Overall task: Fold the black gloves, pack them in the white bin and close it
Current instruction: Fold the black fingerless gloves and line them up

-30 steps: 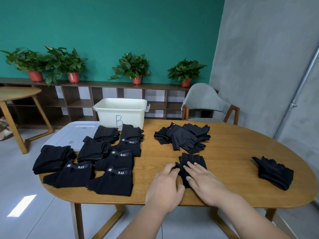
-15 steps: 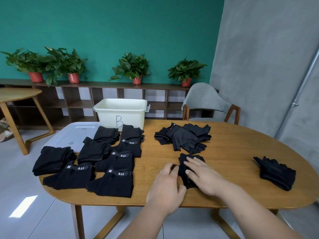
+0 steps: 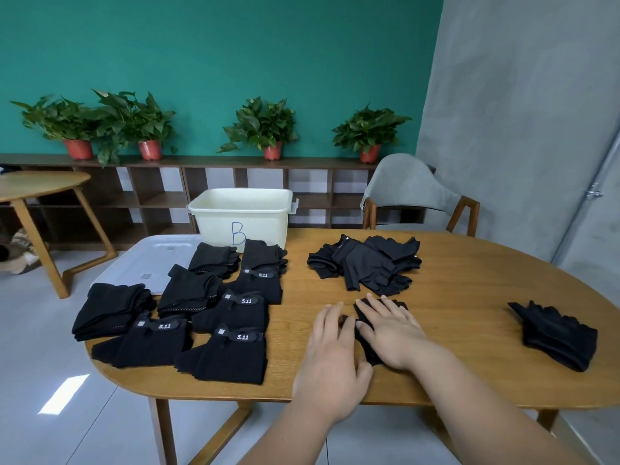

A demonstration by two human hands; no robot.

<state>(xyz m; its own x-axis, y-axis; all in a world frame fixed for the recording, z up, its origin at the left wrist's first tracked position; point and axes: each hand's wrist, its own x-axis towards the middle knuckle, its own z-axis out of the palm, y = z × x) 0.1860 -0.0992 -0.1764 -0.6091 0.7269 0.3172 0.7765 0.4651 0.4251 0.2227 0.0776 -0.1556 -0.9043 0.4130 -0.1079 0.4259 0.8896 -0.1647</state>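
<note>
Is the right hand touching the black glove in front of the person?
Touching. The head view shows the right hand lying flat on the glove, fingers spread across it.

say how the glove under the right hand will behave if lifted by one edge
Probably floppy: the glove is thin fabric pressed flat under the right hand, so a fold would likely fall open. Likely light, like the slumped pile behind it.

Both hands [image 3: 362, 340] press flat on a black glove [image 3: 369, 350]; perhaps half-folded.
</note>
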